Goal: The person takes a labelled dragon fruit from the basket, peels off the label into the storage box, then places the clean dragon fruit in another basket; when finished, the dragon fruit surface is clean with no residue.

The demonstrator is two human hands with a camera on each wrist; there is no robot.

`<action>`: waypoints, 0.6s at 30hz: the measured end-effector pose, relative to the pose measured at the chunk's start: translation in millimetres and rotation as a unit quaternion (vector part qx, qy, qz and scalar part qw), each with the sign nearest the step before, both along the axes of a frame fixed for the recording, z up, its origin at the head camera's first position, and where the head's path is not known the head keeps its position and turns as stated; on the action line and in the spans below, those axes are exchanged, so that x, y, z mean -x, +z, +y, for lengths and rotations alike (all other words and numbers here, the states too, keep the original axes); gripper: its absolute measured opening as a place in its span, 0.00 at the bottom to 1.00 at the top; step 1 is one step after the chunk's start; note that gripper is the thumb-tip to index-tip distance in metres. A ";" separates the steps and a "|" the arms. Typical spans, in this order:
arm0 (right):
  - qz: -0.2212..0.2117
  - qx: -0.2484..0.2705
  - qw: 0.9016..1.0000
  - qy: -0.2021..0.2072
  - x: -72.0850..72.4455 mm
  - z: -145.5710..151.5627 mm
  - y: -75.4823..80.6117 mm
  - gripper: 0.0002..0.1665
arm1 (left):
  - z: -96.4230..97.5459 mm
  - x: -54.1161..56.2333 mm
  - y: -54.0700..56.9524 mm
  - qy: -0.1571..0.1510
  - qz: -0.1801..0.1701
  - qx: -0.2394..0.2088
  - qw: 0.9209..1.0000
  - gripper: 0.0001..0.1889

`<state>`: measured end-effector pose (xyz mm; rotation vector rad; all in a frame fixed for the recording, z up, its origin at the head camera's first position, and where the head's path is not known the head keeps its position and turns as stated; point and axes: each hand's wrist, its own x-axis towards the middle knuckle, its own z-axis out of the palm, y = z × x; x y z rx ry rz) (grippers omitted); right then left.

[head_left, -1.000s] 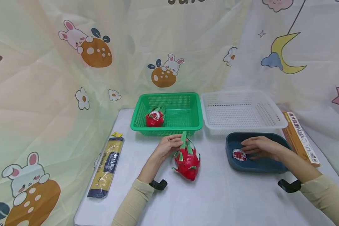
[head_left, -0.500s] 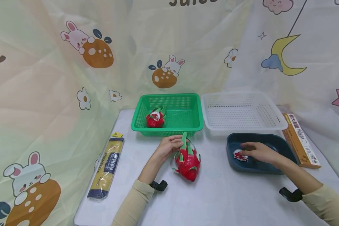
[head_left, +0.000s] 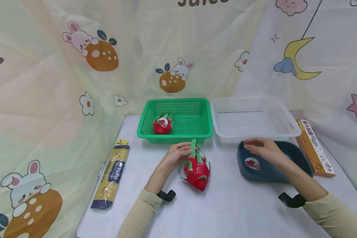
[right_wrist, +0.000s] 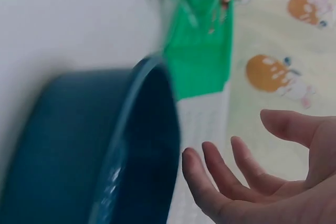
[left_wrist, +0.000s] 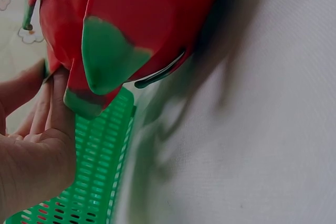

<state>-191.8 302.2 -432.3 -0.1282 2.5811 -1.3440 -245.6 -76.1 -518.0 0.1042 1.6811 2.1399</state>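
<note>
We are watching the left hand [head_left: 177, 155] pinching the green, leafy end of a red dragon fruit [head_left: 197, 172] between thumb and fingers. The fruit is lying left of the table's middle, its other end pointing toward the near edge of the table [head_left: 220, 208], with the green basket [head_left: 184, 136] standing just beyond it. We are getting a poor look at its underside, so it is perhaps resting on the cloth, though we cannot be sure.

The right hand [head_left: 264, 150] is hovering over the far left corner of the blue tray [head_left: 290, 157], fingers loosely bent and spread, thumb well apart, grasping nothing. In the tray's near left corner a round red-and-white sticker [head_left: 252, 163] is showing.

Along the table's far edge, the green basket and a white basket [head_left: 258, 135] are standing side by side. A second dragon fruit [head_left: 161, 130] is sitting in the green basket's left half.

A spaghetti packet [head_left: 111, 177] is lying along the left edge, and an orange pasta box [head_left: 314, 150] is lying by the right edge, just beside the tray. A printed backdrop [head_left: 211, 39] is hanging behind the far edge.
</note>
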 end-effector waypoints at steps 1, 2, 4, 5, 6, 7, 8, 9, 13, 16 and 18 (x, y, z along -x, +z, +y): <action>0.000 0.020 1.000 0.000 -1.1 -4.3 2.5 0.35 | 0.0 0.0 0.2 -0.001 0.000 0.001 1.000 0.22; -0.001 0.041 0.999 0.002 -2.1 -8.5 4.5 0.34 | 0.1 -0.2 0.6 -0.003 0.000 0.001 1.000 0.22; -0.002 0.079 0.997 0.013 -3.9 -16.6 7.1 0.32 | 0.3 -0.4 1.6 -0.005 0.001 0.001 1.000 0.22; -0.004 0.095 0.995 0.020 -4.6 -20.9 7.7 0.32 | 0.4 -0.8 2.2 -0.006 0.001 0.002 1.000 0.22; -0.008 0.108 0.994 0.028 -5.1 -25.0 7.5 0.31 | 0.4 -1.0 2.7 -0.006 0.002 0.002 1.000 0.22; -0.014 0.122 0.992 0.035 -5.7 -29.1 6.7 0.31 | 0.4 -0.9 2.9 -0.007 0.002 0.003 1.000 0.23; -0.022 0.133 0.990 0.042 -6.1 -33.3 5.4 0.30 | 0.3 -1.1 3.2 -0.007 0.002 0.003 1.000 0.22; -0.030 0.141 0.988 0.046 -6.4 -37.6 3.4 0.30 | 0.2 -1.1 3.5 -0.008 0.004 0.003 1.000 0.22; -0.064 0.171 0.981 0.065 -7.1 -53.7 -7.7 0.31 | -0.5 -1.5 4.1 -0.010 0.005 0.001 1.000 0.22; -0.083 0.190 0.976 0.072 -7.0 -65.2 -16.2 0.32 | -0.9 -2.0 4.6 -0.010 0.004 0.000 1.000 0.22; -0.094 0.202 0.972 0.073 -7.1 -72.2 -20.9 0.32 | -1.2 -2.5 4.6 -0.011 0.003 0.000 1.000 0.22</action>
